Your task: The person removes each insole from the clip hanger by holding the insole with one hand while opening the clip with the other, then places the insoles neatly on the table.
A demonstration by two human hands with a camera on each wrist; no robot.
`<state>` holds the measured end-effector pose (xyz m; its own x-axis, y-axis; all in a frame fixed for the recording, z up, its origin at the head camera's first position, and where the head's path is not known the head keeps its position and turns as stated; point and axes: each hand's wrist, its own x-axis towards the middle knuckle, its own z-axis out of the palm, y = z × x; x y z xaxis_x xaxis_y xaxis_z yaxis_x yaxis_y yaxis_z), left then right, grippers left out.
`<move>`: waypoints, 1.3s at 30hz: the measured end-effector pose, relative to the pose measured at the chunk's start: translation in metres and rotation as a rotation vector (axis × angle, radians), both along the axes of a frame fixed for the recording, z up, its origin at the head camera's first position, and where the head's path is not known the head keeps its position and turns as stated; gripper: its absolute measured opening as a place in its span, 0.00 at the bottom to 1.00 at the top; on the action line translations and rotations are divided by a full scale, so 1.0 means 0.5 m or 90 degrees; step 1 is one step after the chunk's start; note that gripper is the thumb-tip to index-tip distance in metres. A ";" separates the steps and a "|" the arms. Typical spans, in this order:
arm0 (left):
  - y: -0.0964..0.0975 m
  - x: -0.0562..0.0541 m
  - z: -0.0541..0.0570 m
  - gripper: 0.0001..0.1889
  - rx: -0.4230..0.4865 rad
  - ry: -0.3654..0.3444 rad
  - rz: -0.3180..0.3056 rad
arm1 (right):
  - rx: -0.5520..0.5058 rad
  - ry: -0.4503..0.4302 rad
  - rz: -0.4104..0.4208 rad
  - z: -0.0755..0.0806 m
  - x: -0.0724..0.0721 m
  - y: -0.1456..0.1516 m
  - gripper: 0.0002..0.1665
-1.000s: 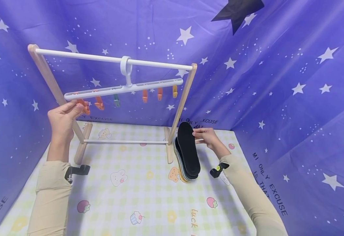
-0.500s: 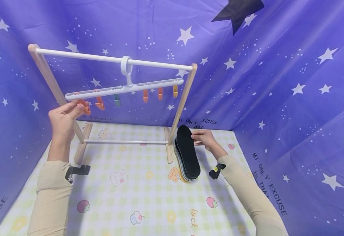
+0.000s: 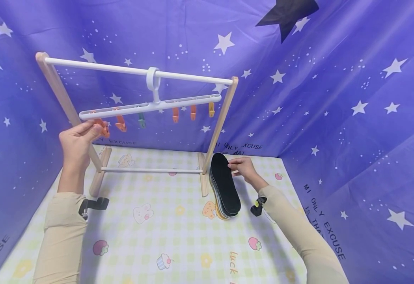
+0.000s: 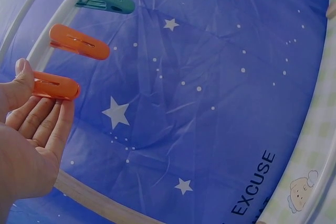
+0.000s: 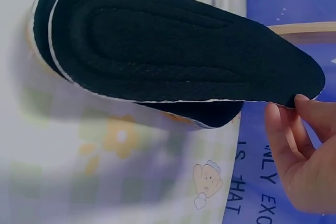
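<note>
My left hand pinches the orange clothespin at the left end of the white hanger. In the left wrist view the thumb lies at the clothespin's near end and the fingers extend beneath it. My right hand holds the edge of a black insole near its far end, between thumb and fingers. That insole lies over a stack of insoles, its held end raised off those below in the right wrist view. Much of the stack is hidden under it.
The hanger hangs by its hook from the top bar of a wooden rack. More clothespins hang along it, including a green one and a yellow one. A checked cloth covers the table; a starry purple curtain stands behind.
My right hand has moved slightly left and down, and the far end of the top insole has sunk toward the stack. The left hand stays on the orange clothespin.
</note>
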<state>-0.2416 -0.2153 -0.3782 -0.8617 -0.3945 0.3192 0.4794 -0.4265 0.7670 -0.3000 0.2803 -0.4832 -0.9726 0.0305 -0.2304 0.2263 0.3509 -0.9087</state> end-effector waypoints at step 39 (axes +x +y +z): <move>-0.001 -0.003 -0.006 0.07 -0.015 0.010 -0.007 | 0.350 0.127 0.066 -0.055 -0.014 -0.021 0.08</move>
<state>-0.2429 -0.2158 -0.3813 -0.8609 -0.3773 0.3414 0.4865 -0.4138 0.7695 -0.3072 0.2701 -0.5106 -0.9998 -0.0035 -0.0196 0.0092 0.7932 -0.6089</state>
